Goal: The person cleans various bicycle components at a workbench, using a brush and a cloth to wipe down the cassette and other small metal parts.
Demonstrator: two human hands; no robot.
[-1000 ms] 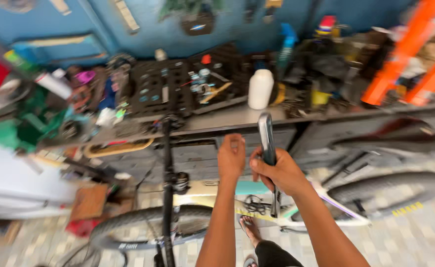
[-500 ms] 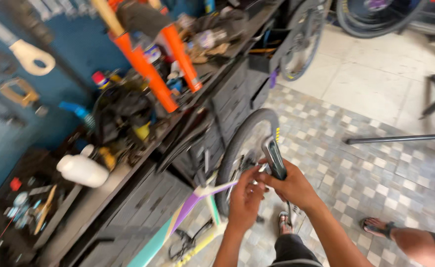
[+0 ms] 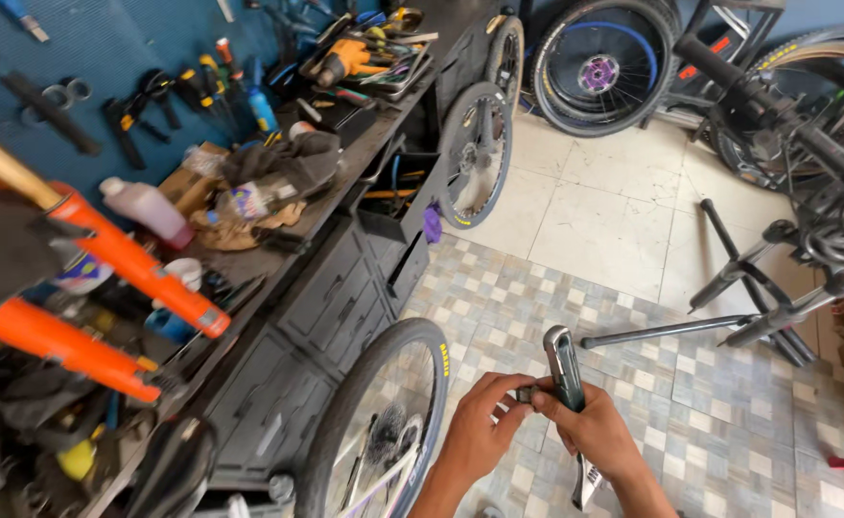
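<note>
Bike workshop, head view looking down; both hands low in centre frame, above the patterned tile floor [image 3: 633, 317].

Right hand [image 3: 597, 436] wrapped around the lower part of a grey crank arm [image 3: 564, 366]; the crank arm stands nearly upright, long axis running from the fist up and slightly away from the person, its rounded free end uppermost; a lighter, shiny end shows below the fist, what it is cannot be told.

Left hand [image 3: 477, 432] closes in from the left side; fingertips [image 3: 527, 391] pinched on a small dark part [image 3: 525, 393] held right against the crank arm's left face, just above the right fist; whether that part is seated in the arm or only pressed to it cannot be told.

So: the crank arm lies to the right of the left hand, touching its fingertips; right hand is the carrier, left hand the fine worker; both about equally near.

A rear wheel [image 3: 374, 422] with a cassette stands just to the left of the left forearm, not touching it; the workbench [image 3: 326, 230] with scattered tools and orange fork legs [image 3: 144, 278] lies further left; a repair stand [image 3: 758, 297] well apart on the right.
</note>
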